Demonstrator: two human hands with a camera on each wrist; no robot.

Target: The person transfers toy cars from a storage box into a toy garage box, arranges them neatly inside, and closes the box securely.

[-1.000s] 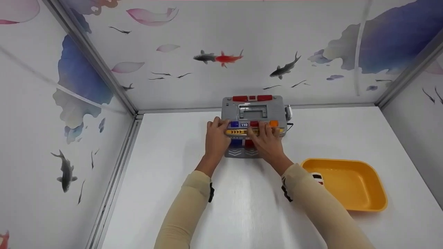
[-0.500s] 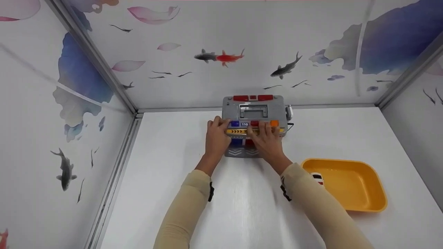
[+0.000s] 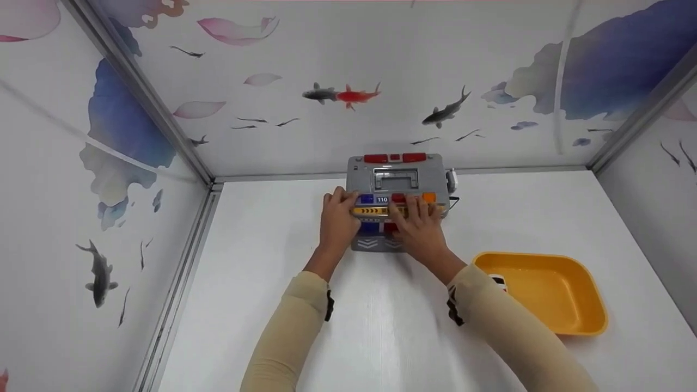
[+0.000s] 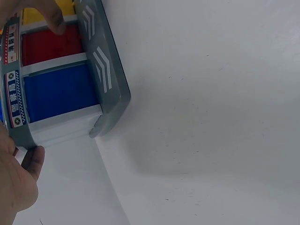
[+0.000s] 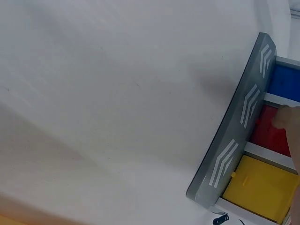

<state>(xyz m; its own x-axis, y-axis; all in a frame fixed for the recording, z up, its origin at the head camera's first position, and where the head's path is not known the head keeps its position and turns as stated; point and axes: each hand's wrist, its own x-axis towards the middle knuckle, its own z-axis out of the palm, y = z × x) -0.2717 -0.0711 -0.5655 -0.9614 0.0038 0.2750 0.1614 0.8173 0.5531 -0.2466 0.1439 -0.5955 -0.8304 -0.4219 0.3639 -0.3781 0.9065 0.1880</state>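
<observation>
A grey toy garage with red, blue and orange buttons stands against the back wall. My left hand grips its left end, fingers over the top edge; in the left wrist view its thumb lies against the white side. My right hand rests over the front right, fingertips on the roof edge near the red button and the yellow strip. In the right wrist view one digit touches the red door, between the blue door and the yellow door. A grey ramp with white chevrons runs before the doors.
To the right on the white table sits a yellow tray. A small white toy car is inside it, partly hidden by the right sleeve. Patterned panels enclose the table at the back and sides.
The head view has shifted slightly. Both hands stay at the same places on the toy garage, which has not visibly moved.
</observation>
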